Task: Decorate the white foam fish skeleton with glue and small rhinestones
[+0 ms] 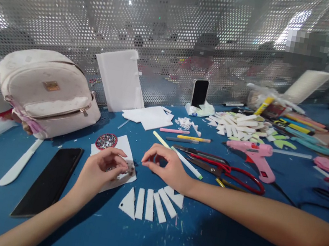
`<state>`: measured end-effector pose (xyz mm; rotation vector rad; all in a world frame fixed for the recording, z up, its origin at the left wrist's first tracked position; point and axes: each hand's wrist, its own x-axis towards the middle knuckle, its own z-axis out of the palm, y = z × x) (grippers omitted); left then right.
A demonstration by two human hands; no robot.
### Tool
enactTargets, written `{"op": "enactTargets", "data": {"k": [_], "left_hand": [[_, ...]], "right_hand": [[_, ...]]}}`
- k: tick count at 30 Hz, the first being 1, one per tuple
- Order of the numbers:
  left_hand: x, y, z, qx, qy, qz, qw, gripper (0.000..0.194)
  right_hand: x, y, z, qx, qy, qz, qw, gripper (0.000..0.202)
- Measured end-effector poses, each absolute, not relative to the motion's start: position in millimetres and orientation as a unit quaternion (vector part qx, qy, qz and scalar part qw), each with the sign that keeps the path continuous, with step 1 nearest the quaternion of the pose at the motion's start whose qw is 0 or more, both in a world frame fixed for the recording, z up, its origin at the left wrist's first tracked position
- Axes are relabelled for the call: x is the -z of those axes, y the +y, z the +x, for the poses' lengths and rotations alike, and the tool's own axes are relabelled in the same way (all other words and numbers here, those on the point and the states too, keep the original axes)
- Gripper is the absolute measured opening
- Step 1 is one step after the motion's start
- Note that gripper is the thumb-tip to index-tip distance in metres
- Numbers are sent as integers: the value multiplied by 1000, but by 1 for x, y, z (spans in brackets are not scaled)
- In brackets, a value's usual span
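My left hand (105, 168) is over a white paper sheet (129, 144), its thumb and fingertips drawn together beside small dark bits (131, 169). Whether it pinches one of them I cannot make out. A round red-rimmed dish (106, 141) of tiny dark and silvery pieces sits at the sheet's upper left. To the right, my right hand (165, 164) is held in a pinch just off the sheet; anything between its fingertips is too small to see. Below the hands lie several white flat strips (150, 205) in a row, with a pointed piece (129, 204) with a dark dot at the left end.
A black phone (47, 183) and white plastic knife (21, 163) lie left, before a pale backpack (48, 94). Right are red-handled scissors (244, 177), pens (193, 138), a pink glue gun (257, 154) with cord, and a pile of cut pieces (237, 125). Perforated metal stands behind.
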<state>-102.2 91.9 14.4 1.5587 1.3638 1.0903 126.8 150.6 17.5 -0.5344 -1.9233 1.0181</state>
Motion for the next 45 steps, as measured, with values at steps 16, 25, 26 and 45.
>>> {"op": "enactTargets", "data": {"k": [16, 25, 26, 45], "left_hand": [[-8, 78, -92, -542, 512, 501, 440, 32], [-8, 78, -92, -543, 523, 476, 453, 35], [-8, 78, -92, -543, 524, 475, 453, 34], [-10, 76, -90, -555, 551, 516, 350, 26]], "right_hand": [[-11, 151, 127, -380, -777, -151, 478, 13], [-9, 152, 126, -394, -774, -157, 470, 13], [-9, 152, 126, -396, -774, -158, 468, 13], [-13, 151, 126, -393, -811, -191, 389, 9]]}}
